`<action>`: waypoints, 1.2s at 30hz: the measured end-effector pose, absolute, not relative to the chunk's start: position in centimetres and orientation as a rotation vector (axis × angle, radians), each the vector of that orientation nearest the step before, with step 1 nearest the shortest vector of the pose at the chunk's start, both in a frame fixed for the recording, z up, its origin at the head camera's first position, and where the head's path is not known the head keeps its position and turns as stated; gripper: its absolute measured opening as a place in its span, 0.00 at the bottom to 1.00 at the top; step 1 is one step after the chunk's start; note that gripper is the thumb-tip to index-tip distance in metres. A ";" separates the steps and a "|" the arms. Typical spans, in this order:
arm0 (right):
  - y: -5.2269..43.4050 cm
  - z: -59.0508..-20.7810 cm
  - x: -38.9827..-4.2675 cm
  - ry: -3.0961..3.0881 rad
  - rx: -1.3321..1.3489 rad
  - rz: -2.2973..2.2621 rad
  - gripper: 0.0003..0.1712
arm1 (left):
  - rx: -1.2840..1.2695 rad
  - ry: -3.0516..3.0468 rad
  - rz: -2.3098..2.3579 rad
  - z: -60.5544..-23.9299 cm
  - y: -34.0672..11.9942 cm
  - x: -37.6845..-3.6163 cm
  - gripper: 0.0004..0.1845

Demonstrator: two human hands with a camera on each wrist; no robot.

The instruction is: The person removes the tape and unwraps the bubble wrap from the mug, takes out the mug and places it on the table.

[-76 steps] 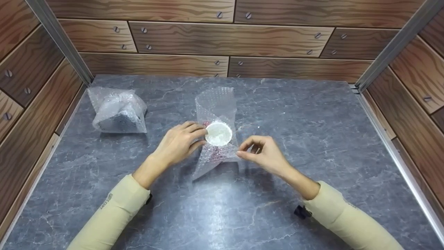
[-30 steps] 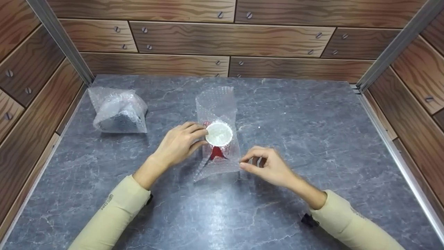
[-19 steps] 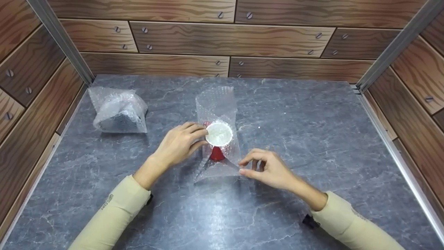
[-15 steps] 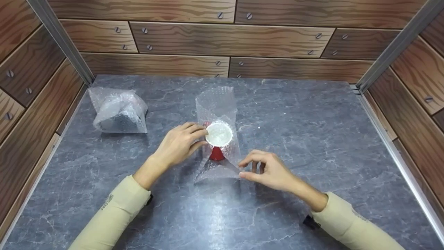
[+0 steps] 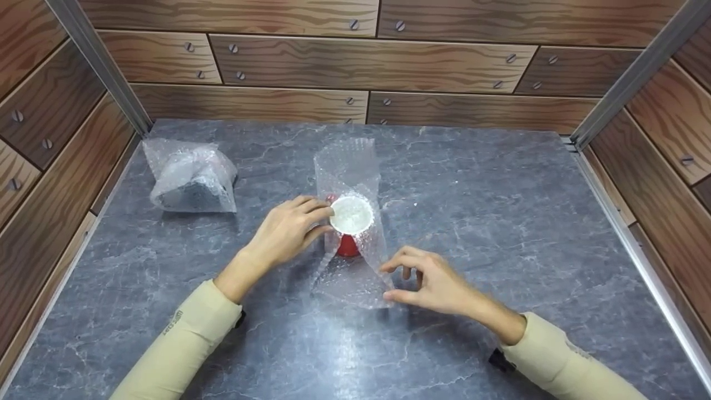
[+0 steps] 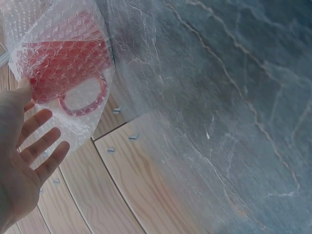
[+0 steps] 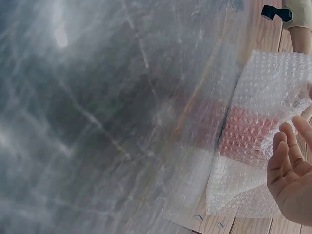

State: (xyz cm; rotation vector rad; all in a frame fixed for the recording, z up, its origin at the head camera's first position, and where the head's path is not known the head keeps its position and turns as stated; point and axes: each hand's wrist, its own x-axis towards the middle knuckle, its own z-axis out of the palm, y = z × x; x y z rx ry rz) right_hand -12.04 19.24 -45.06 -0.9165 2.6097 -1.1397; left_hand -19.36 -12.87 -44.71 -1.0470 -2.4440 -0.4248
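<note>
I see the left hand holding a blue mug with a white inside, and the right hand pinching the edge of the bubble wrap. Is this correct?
Not quite: the mug is red, not blue, as the head view shows. The rest stands: its inside is white, the left hand holds it, and the right hand pinches the edge of the bubble wrap.

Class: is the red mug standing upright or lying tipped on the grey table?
Upright: the red mug shows its round white opening facing up, bubble wrap sheet beneath.

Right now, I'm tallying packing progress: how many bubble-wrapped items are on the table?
2: a wrapped bundle at the far left, and the red mug in bubble wrap at the centre between both hands.
</note>
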 end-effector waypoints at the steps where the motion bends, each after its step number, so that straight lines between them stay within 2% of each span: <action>1: 19.2 -45.1 -12.0 2.612 -0.919 -1.132 0.24 | -1.048 -2.442 -0.426 -44.7 -12.9 -19.4 0.16; 14: 19.3 -45.2 -11.8 2.656 -0.972 -1.054 0.26 | -1.036 -2.470 -0.429 -44.8 -12.8 -19.4 0.16; 24: 19.4 -44.2 -12.2 2.698 -0.989 -1.083 0.22 | -1.038 -2.474 -0.427 -44.7 -12.9 -19.3 0.16; 36: 18.8 -42.8 -13.4 2.780 -1.033 -1.089 0.22 | -1.038 -2.480 -0.435 -44.8 -12.8 -19.5 0.16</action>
